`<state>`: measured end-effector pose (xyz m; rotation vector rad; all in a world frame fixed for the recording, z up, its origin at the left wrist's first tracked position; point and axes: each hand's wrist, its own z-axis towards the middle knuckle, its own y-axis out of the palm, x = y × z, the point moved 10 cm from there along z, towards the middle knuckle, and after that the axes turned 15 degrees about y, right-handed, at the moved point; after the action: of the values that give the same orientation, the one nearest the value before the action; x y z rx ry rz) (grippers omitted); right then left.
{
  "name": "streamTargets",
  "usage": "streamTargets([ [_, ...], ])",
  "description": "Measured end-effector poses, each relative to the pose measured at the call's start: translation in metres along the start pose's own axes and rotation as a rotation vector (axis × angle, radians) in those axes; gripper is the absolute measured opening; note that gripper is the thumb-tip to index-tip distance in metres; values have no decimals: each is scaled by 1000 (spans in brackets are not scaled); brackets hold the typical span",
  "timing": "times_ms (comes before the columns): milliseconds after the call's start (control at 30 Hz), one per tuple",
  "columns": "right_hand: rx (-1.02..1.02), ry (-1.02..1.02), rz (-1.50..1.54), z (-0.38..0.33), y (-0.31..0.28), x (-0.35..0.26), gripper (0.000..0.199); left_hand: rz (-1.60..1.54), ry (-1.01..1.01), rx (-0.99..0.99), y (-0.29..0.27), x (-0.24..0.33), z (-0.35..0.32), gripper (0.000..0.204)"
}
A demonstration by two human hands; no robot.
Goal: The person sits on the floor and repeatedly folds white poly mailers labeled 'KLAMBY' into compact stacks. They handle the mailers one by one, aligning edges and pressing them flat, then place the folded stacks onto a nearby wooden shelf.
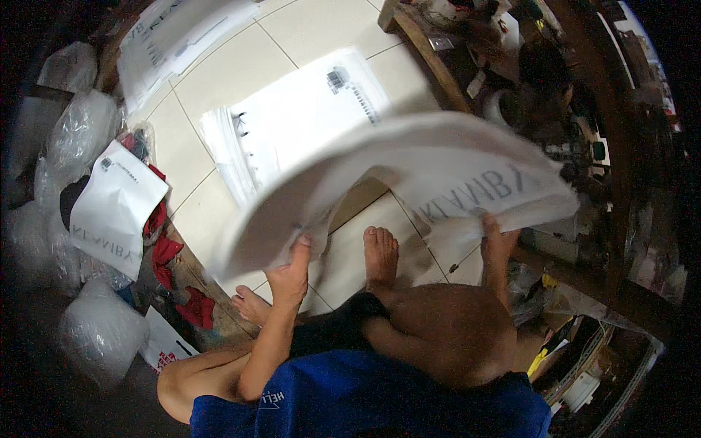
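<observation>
Hold the thick, bowed stack of flexible white sheets with grey lettering (409, 157) out front, raised above the cream tiled floor (288, 25), with one end to each side. Clasp its near left end in the left hand (288, 277), closed with the thumb on the near face and the other fingers out of sight. Match at the other end with the right hand (500, 237), also closed on the stack, thumb against the layered edge and fingers only partly in view.

Mind the bend: arched forward between both hands and blurred along the far edge, so hard to tell how evenly layered there. Press about equally on both sides, probably the best guard against sliding. Watch the right end most: seems fanned beside the thumb, and apt to shed layers if pinched too shallowly. Reach well in from the edge and spread the pressure flat, likely gentler than pinching and less prone to crease. Level both wrists to spare the arch a twist.

Allow room all round. Note the pile of white printed sheets (307, 109) lying just beyond, partly covered in this view by the arch; cannot tell whether touching. Stay clear of the bare feet (381, 255) below and the brown wooden edge (431, 62) toward the right, a possible snag. Leave undisturbed, at left, the single white sheet with dark lettering (120, 208), lying by red fabric (166, 252) and clear plastic-wrapped bundles (84, 135).
</observation>
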<state>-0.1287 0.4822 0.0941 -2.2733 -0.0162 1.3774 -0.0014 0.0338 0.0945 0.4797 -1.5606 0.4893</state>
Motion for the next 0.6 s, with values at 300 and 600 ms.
streamTargets([
  [300, 13, -87, 242, 10, 32, 59, 71, 96, 259, -221, 31, 6, 18, 77],
  [600, 62, -81, 143, 3, 23, 10, 62, 259, 168, 5, 11, 29, 30, 36],
])
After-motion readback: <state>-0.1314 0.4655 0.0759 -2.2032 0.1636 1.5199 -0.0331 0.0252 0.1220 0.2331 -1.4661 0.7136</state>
